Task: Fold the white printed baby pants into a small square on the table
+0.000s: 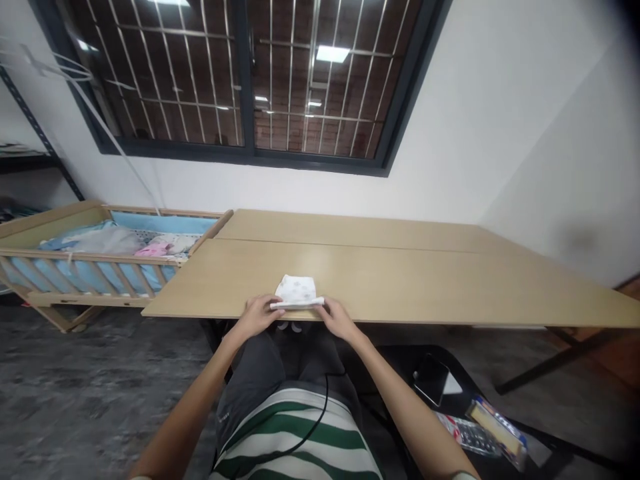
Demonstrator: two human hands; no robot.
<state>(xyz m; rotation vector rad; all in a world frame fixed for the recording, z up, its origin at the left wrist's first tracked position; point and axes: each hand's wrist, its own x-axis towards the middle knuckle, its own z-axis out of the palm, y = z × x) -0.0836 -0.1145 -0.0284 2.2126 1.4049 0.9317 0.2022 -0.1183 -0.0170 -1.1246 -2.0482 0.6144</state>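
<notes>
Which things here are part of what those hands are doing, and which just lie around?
In use:
white printed cloth, held at both ends of its rolled edge
table beneath it

Just around:
dark phone-like device
red-marked package
blue-edged package
wooden cot

Light wood-toned tabletop [425,283] was broad, with lengthwise seam toward back. White patterned cloth [297,289] lay on it near front edge, left of middle, near end in narrow roll. Grey floor [100,387] bore dark table leg [543,363] and wooden crib [100,258]. Pink cloth [153,249] and whitish filmy bundle [103,240] lay inside crib. Black seat [397,360], lower than tabletop, carried dark phone [431,380] and printed packages [496,427].
</notes>
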